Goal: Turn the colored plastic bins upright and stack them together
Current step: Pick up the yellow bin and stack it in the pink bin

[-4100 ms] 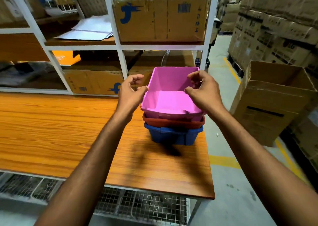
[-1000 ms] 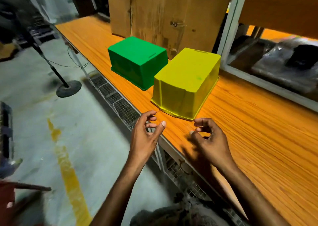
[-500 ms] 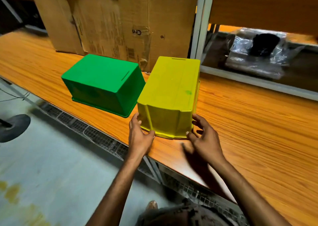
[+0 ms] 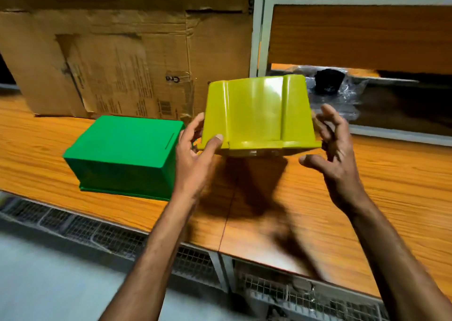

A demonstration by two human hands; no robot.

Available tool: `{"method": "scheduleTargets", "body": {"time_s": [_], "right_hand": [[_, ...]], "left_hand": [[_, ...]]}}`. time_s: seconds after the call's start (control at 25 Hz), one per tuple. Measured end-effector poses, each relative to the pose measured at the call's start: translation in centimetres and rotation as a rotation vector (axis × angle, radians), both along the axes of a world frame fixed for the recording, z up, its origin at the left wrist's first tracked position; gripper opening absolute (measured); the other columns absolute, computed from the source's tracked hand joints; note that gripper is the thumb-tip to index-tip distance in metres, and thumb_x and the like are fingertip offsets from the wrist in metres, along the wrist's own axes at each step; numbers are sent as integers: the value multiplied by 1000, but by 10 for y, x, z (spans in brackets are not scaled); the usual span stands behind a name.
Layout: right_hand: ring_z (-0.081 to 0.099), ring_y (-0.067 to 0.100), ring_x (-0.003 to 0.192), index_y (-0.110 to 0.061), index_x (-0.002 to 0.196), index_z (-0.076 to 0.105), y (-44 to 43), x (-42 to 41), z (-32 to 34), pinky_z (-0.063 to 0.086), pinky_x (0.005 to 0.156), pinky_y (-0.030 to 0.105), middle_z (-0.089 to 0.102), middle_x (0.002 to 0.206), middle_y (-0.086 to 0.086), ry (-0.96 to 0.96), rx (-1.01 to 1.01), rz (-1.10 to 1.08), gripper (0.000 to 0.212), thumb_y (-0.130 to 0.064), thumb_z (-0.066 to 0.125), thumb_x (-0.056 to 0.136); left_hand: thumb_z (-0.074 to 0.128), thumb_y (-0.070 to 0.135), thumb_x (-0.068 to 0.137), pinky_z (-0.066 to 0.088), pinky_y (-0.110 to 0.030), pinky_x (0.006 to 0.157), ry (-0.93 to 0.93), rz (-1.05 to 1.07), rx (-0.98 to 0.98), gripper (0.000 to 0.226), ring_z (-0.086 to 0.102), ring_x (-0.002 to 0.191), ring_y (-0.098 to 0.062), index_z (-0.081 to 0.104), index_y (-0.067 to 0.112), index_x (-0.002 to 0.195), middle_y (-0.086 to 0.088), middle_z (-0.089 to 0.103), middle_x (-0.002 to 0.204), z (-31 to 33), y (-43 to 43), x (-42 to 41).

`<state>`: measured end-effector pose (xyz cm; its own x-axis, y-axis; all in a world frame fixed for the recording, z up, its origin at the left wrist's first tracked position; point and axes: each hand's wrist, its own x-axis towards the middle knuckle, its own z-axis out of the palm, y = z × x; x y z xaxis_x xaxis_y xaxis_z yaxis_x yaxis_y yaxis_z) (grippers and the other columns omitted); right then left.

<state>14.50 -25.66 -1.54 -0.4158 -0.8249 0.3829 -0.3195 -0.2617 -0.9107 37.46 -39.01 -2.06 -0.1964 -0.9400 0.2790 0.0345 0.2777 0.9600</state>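
The yellow bin point(image 4: 256, 115) is off the wooden table point(image 4: 367, 174), tilted with its near end wall facing me and its rim at the bottom. My left hand point(image 4: 195, 154) grips its left rim corner, thumb on the wall. My right hand point(image 4: 335, 144) is at its right side with fingers spread, fingertips by the rim; contact is blurred. The green bin point(image 4: 124, 152) lies upside down on the table to the left, apart from both hands.
A large worn cardboard box point(image 4: 117, 59) stands behind the bins. A white shelf post point(image 4: 259, 27) rises to its right, with plastic-wrapped dark items point(image 4: 327, 83) on the shelf behind. A wire mesh rack point(image 4: 102, 232) runs under the table's front edge.
The yellow bin has been lifted off the table and tipped up, its near end wall now facing me. My hands rose with it; the right hand's fingers have spread. The green bin stayed.
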Motion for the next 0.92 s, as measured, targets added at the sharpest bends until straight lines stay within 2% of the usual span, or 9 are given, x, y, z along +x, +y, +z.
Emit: {"method": "scheduleTargets", "body": {"time_s": [0.08,0.12,0.2,0.28,0.36,0.48,0.64,0.8,0.92], "right_hand": [[43,5,145,-20,154,32,-9,-9,18,42,113,41,50,150,-21,65,-15,-34,92,5,70,75],[47,4,140,-18,152,35,-12,-13,24,44,112,39,51,148,-16,86,-24,-70,87,12,69,77],[57,4,128,-14,147,42,-17,-22,30,52,102,32,56,141,-4,63,-43,-126,77,20,62,82],[61,2,120,-12,142,46,-17,-30,30,54,94,26,60,133,-3,26,-44,-151,67,21,59,85],[61,10,123,-11,140,48,-15,-35,21,55,99,35,62,132,1,13,-28,-163,61,18,60,87],[59,17,128,-19,141,48,-5,-40,-1,51,106,44,61,137,2,-20,10,-178,65,13,64,87],[52,19,127,-46,134,55,17,-34,-50,49,104,53,55,135,-1,-19,264,-227,67,-2,63,84],[63,11,111,-28,125,60,29,-17,-56,55,91,35,68,121,-6,-116,248,-268,53,4,72,84],[63,10,115,-29,123,62,29,-10,-20,58,84,23,67,124,-6,-107,147,-279,51,-1,78,84]], "left_hand": [[75,30,89,48,-21,102,74,-34,-22,59,59,130,-11,54,22,144,1,62,141,18,-11,-9],[77,27,89,49,-22,103,98,-60,-26,61,59,130,-11,51,23,144,1,61,141,23,-16,-13],[80,12,85,53,-22,97,113,-107,-27,67,62,126,-13,47,23,142,-2,63,139,28,-26,-19],[77,1,84,57,-26,96,87,-121,-17,65,65,123,-15,47,23,137,-4,65,135,22,-37,-26],[73,0,88,56,-30,100,17,-125,-5,58,64,122,-13,48,29,132,-2,65,135,11,-41,-31],[70,5,93,55,-18,91,-42,-178,29,49,66,112,-1,50,27,132,1,66,129,-15,-33,-38],[66,-5,92,53,-14,83,-45,-214,93,42,69,103,-11,55,13,129,0,70,117,-57,-11,-35],[62,-4,95,54,-17,78,-12,-151,115,31,71,94,-6,61,14,120,2,73,108,-60,-18,-37],[57,-7,96,56,-19,74,97,-85,191,33,70,83,-4,57,23,108,3,74,98,-47,-29,-44]]}}
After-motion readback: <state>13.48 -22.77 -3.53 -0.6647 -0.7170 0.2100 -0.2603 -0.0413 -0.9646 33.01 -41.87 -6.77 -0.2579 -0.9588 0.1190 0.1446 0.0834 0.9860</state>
